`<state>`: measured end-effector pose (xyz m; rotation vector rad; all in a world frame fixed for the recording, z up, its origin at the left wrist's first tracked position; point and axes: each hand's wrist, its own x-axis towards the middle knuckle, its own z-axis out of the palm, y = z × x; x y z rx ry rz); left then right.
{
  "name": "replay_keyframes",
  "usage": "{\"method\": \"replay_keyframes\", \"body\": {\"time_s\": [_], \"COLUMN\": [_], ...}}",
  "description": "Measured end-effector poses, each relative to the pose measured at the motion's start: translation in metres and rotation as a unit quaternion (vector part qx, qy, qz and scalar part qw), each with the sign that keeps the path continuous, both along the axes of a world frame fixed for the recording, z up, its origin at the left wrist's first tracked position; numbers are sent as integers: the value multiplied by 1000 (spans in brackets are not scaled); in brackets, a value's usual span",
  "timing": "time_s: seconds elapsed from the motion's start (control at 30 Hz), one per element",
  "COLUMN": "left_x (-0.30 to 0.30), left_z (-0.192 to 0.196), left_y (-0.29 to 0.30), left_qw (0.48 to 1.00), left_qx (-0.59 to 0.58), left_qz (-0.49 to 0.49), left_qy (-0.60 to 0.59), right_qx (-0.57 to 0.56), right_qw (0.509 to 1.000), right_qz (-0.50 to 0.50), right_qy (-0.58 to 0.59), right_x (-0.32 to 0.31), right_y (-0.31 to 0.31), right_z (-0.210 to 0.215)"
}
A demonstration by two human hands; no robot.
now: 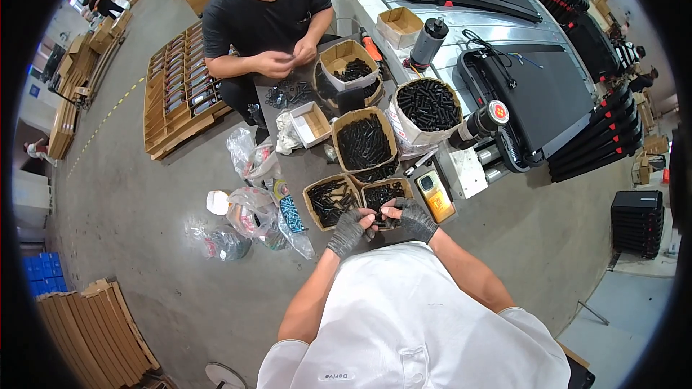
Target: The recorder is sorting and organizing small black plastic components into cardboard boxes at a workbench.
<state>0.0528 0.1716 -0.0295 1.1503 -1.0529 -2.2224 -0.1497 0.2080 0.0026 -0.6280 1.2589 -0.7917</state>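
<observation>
While a tan cardboard box heaped with slim black bolts stood mid-table, other containers crowded round that bolt box. Beyond it was another tan cardboard box with black pieces inside, and farther beyond, a co-worker in a black short-sleeved shirt held both hands close together. Left of the bolt box sat a small open white-lined carton; left of it and nearer lay a clear plastic bag of blue bolts. Right of it, a white-walled container brimmed with black cylindrical pieces, with a black bottle with a round red top farther right. A phone with a yellow lower half lay to its near right, and a tan cardboard box of long black pieces flanked the left hand at its near left.

On the bolt box's near side, a small tan cardboard box of small black parts lay beneath the fingertips, its near edge partly covered. The left hand and right hand, in dark grey gloves with bare fingertips, nearly met there, fingers bent inward; whether they pinched a part could not be told.
</observation>
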Motion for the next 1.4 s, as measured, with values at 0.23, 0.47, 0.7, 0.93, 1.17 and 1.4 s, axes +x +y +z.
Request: {"method": "replay_keyframes", "body": {"time_s": [0.23,0.47,0.7,0.93,1.17,1.4], "left_x": [0,-1,-4,-4,-6,0], "left_z": [-2,0,-1,3,5,-6], "left_y": [0,0,0,1,0,3], "left_qw": [999,999,998,999,999,995], "left_qx": [17,3,-3,-19,-24,18], "left_qz": [10,24,34,28,12,59], "left_qy": [33,38,44,25,36,74], "right_qx": [-40,-88,-151,-134,-148,-36], "right_qw": [999,993,970,974,982,987], "right_qz": [16,-11,-9,-13,-7,-83], "right_qy": [26,72,190,181,119,-129], "right_x": [0,7,14,14,15,3], "right_y": [-1,0,4,4,7,14], "right_z": [-1,3,0,3,1,3]}}
